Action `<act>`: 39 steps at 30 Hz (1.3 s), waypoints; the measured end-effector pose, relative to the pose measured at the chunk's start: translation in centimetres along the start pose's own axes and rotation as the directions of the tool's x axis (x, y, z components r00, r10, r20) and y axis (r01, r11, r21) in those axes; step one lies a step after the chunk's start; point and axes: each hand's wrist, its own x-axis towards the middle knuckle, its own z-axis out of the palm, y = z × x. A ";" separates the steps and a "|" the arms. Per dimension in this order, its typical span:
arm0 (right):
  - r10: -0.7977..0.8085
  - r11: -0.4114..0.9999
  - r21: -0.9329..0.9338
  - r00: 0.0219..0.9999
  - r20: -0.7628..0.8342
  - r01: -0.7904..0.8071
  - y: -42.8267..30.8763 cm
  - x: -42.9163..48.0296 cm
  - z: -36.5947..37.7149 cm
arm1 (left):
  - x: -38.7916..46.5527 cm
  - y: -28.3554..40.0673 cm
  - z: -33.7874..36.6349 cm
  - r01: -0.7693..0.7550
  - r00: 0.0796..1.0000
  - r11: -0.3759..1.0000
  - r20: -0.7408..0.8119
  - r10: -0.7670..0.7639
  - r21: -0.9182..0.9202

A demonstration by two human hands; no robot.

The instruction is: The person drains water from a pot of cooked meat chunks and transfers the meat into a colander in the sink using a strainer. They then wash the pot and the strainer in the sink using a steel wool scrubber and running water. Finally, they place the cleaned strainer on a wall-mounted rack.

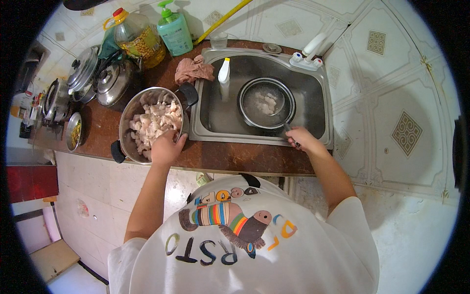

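Observation:
At the left of the sink, a steel pot with black handles holds pale raw meat pieces. My left hand is at the pot's near right side, its fingers over the rim and against the meat; whether it grips a piece is hidden. My right hand grips the handle of a ladle or strainer, whose head reaches into a round dark-rimmed pot standing in the steel sink. Several pale pieces lie in the cloudy water there, apparently on the utensil's head.
A white spray bottle stands in the sink's left part, and the faucet is at the back right. Behind the meat pot are a brown cloth, a soap bottle, an oil jug and lidded pots. A small bowl stands farther left.

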 end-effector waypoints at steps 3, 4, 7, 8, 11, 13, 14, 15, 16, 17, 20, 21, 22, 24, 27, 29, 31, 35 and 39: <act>0.037 0.999 -0.023 0.999 0.013 -0.036 -0.3 1.3 1.3 | 0.1 0.2 -0.1 0.000 1.000 1.000 -0.001 0.000 -0.003; 0.041 0.999 0.004 0.999 0.029 -0.041 -0.4 1.2 1.6 | 0.0 0.2 -0.2 0.001 1.000 1.000 -0.002 -0.001 -0.003; -0.030 0.981 0.195 0.992 0.119 0.006 1.1 0.7 0.1 | -0.2 0.1 -0.1 0.000 1.000 1.000 -0.025 0.000 0.011; -0.021 0.969 0.245 0.991 0.135 -0.013 1.4 0.3 -0.6 | -0.1 0.0 -0.1 -0.004 1.000 1.000 -0.015 0.004 0.016; 0.011 0.946 0.318 0.988 0.156 -0.061 1.7 -1.5 -2.7 | -0.1 -0.1 -0.1 0.000 1.000 1.000 0.007 0.000 0.016; 0.031 0.957 0.283 0.991 0.128 -0.066 2.0 -2.1 -3.6 | -0.1 0.0 -0.1 0.009 1.000 1.000 0.008 -0.009 0.008; 0.009 0.986 0.167 0.996 0.084 -0.023 1.9 -2.1 -3.9 | -0.2 0.1 -0.1 0.009 1.000 1.000 0.012 -0.009 0.018; -0.027 0.998 0.060 0.997 0.075 0.023 2.1 -1.8 -4.2 | -0.1 0.2 -0.3 0.004 1.000 1.000 0.015 -0.004 0.030; -0.063 0.997 -0.048 0.995 0.070 0.067 2.4 -1.1 -4.4 | -0.1 0.4 -0.3 -0.002 1.000 0.999 0.018 0.001 0.042; -0.100 0.982 -0.156 0.993 0.070 0.110 2.7 -0.5 -4.5 | -0.1 0.4 -0.3 0.003 1.000 0.999 0.023 -0.003 0.043; -0.178 0.900 -0.414 0.982 -0.058 0.139 2.5 0.6 -2.5 | 0.1 0.5 -0.2 0.002 1.000 0.999 0.021 -0.002 0.038; -0.184 0.898 -0.410 0.983 -0.026 0.158 2.0 0.6 -1.6 | 0.0 0.3 -0.3 -0.002 1.000 0.999 0.009 0.002 0.035; -0.189 0.898 -0.405 0.982 0.002 0.173 1.5 0.3 -0.8 | 0.0 0.3 -0.2 -0.009 1.000 0.999 0.000 0.009 0.031; -0.184 0.910 -0.371 0.982 0.035 0.183 1.8 0.8 -0.1 | 0.0 0.9 -0.6 0.040 0.998 0.998 0.038 -0.042 0.050; -0.172 0.972 -0.129 0.968 0.184 0.198 2.8 1.2 -0.9 | 0.1 0.5 -0.4 0.036 0.999 0.999 0.033 -0.037 0.041; -0.071 0.996 0.059 0.974 0.217 0.060 1.7 -0.6 -2.2 | -0.1 0.2 -0.3 0.026 0.999 0.999 0.019 -0.027 0.031; -0.031 0.991 0.133 0.974 0.223 0.001 1.3 -1.8 -3.5 | -0.1 0.2 -0.3 0.020 1.000 0.999 0.020 -0.021 0.027; -0.077 0.997 -0.015 0.985 0.156 0.080 1.6 -1.8 -4.2 | 0.0 0.4 -0.3 -0.010 1.000 1.000 0.014 0.010 0.022; -0.141 0.939 -0.315 0.990 0.001 0.134 2.2 -0.1 -1.9 | 0.1 0.6 -0.4 0.003 1.000 0.999 0.023 -0.004 0.044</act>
